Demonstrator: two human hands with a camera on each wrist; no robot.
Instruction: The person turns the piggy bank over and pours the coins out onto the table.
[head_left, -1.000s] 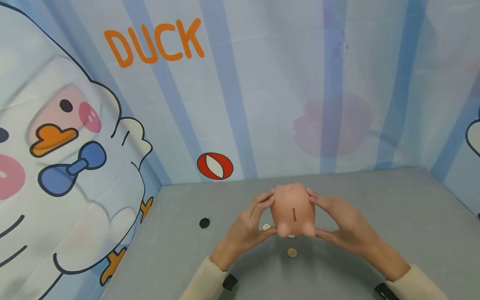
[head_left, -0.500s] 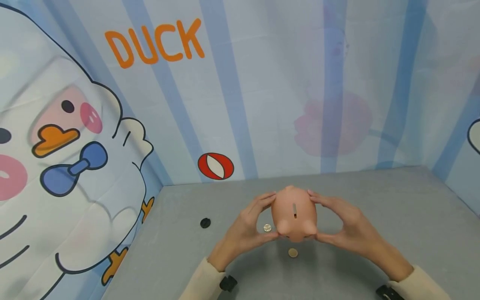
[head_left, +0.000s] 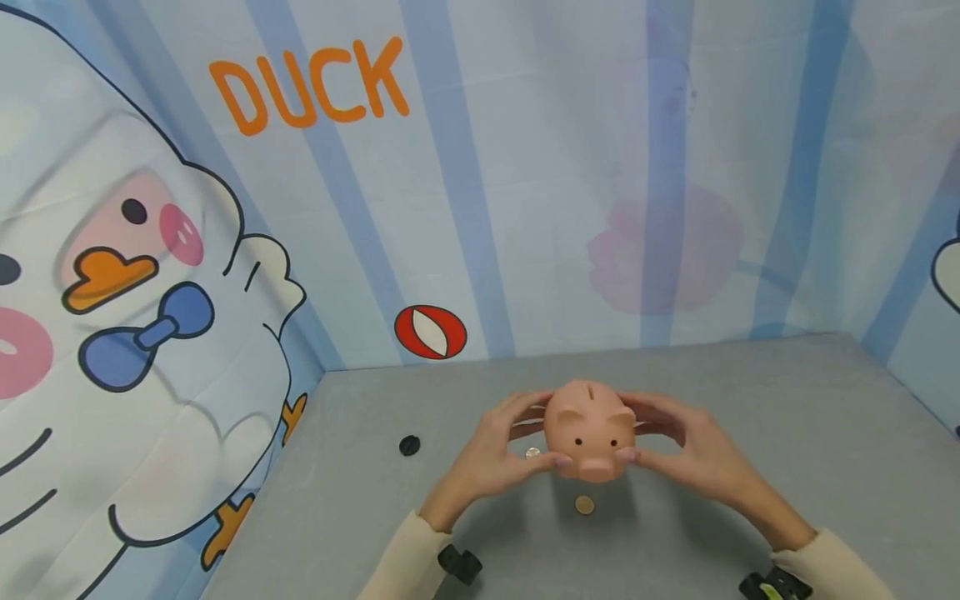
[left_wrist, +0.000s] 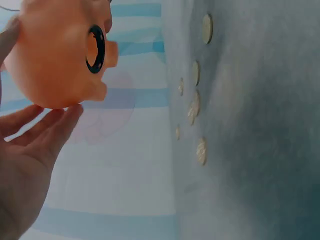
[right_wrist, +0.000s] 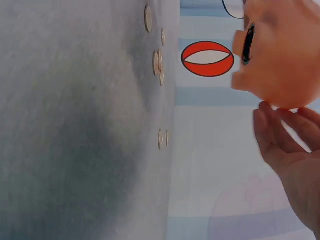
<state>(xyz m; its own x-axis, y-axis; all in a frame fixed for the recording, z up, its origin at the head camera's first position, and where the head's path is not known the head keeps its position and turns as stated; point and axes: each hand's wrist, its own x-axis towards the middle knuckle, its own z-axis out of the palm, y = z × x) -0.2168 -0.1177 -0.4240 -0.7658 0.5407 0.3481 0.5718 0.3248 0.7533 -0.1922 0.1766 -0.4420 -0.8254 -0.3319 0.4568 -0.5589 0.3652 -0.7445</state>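
Note:
A pink piggy bank (head_left: pixel 590 417) is held above the grey table between both hands, its snout and eyes turned toward me and its coin slot on top. My left hand (head_left: pixel 483 458) grips its left side, with the thumb by the snout and the fingers behind. From the other side my right hand (head_left: pixel 705 454) grips it the same way. In the left wrist view a black-rimmed hole (left_wrist: pixel 102 52) shows in its belly. Below lie several coins, among them a gold one (head_left: pixel 584 505) in front and a silvery one (head_left: pixel 532 453) near the left hand.
A black round plug (head_left: pixel 409 446) lies on the grey tabletop (head_left: pixel 360 517), left of the hands. Behind the table hangs a blue-striped cloth (head_left: pixel 540 167) printed with a duck. Dark camera mounts (head_left: pixel 460 564) sit at the wrists.
Both hands have tipped the piggy bank back: its slot has turned from facing me to the top, and its face has come into view. The plug has stayed put.

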